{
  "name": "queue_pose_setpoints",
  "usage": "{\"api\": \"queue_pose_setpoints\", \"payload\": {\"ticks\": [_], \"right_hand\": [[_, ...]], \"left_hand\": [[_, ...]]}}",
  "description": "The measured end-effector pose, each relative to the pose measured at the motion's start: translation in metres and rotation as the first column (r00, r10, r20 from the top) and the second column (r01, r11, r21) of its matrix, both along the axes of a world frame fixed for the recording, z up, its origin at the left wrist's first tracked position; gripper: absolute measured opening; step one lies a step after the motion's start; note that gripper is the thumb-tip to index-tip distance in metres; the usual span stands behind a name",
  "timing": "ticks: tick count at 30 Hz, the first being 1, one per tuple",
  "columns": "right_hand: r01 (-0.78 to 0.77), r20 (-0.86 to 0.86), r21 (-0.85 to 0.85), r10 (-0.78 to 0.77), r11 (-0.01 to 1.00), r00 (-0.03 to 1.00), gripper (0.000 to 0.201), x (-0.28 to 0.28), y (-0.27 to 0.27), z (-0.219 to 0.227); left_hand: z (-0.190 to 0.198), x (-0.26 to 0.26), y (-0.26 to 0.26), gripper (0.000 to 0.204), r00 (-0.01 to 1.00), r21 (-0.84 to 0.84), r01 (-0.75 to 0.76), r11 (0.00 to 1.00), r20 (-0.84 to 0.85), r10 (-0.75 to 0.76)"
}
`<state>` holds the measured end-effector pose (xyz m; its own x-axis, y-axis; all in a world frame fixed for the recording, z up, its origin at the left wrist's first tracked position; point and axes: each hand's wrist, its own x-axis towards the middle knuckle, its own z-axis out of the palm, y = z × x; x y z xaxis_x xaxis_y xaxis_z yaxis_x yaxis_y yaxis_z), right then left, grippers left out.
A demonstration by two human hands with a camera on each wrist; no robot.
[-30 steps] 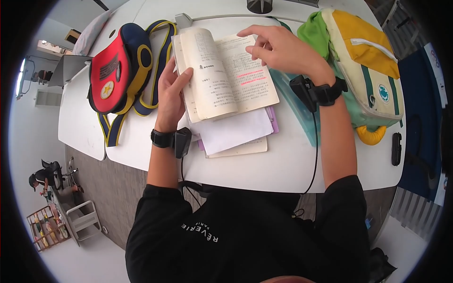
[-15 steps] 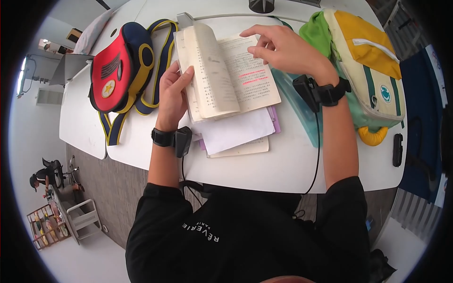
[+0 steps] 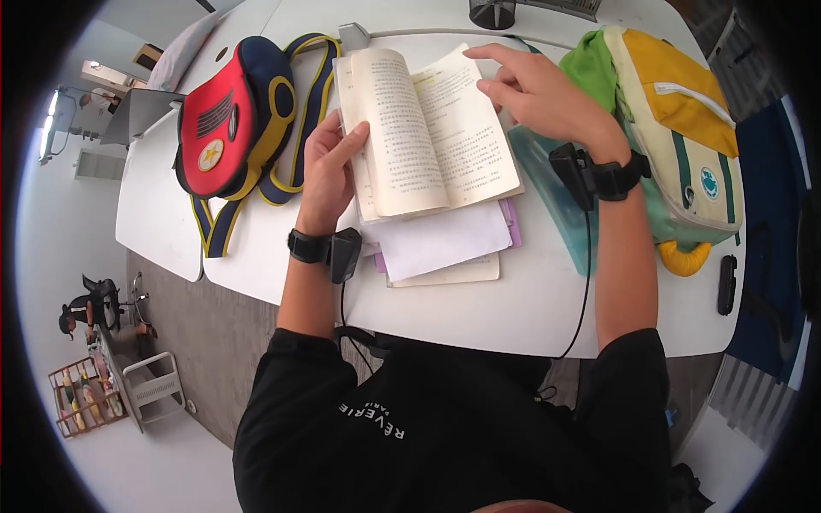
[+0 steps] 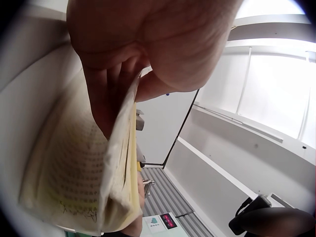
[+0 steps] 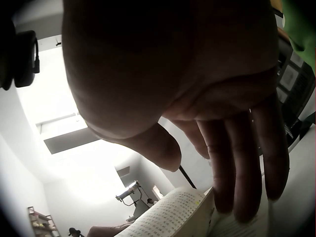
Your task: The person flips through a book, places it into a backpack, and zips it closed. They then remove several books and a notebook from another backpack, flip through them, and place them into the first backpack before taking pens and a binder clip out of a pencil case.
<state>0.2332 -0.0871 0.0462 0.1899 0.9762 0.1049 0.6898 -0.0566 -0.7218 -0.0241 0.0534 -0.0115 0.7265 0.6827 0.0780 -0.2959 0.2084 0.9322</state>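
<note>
An open book [image 3: 406, 128] with printed pages is tilted above the table, its left part bulging upward. My left hand [image 3: 329, 175] grips its left edge, thumb on top and fingers underneath; the left wrist view shows the book's thickness [image 4: 121, 182] between thumb and fingers. Over the right page's upper corner is my right hand [image 3: 556, 98], index finger stretched to the paper's edge and thumb apart from it. In the right wrist view its fingers [image 5: 224, 168] are fairly straight, with tips close to the page. A yellow highlight marks the right page near the top.
Below the book lie white paper sheets [image 3: 449, 244], a purple folder [image 3: 516, 227] and another book [image 3: 462, 272]. A teal folder [image 3: 556, 192] sits right of them. A red and navy bag [image 3: 222, 128] stands left, a cream and yellow backpack [image 3: 684, 137] right, a black case [image 3: 727, 285] nearby.
Pages have turned: the right page with pink-highlighted lines has given way to one with a yellow mark. Both hands keep their places at the book; the whole scene has shifted slightly right.
</note>
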Motion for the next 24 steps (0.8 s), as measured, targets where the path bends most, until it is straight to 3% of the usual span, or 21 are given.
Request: {"api": "queue_pose_setpoints", "payload": {"ticks": [3, 15, 24], "right_hand": [[-0.042, 0.116, 0.037, 0.038, 0.998, 0.993, 0.035, 0.003, -0.001, 0.002], [-0.038, 0.007, 0.024, 0.038, 0.999, 0.999, 0.032, 0.002, 0.0, -0.001], [-0.037, 0.05, 0.051, 0.035, 0.998, 0.998, 0.035, 0.003, 0.001, -0.003]], "left_hand": [[0.004, 0.0, -0.005, 0.037, 1.0, 0.033, -0.005, 0.999, -0.031, 0.006], [0.003, 0.0, -0.003, 0.034, 1.0, 0.023, 0.01, 1.0, 0.0, -0.01], [0.0, 0.001, -0.002, 0.033, 1.0, 0.02, 0.007, 1.0, -0.002, -0.007]]}}
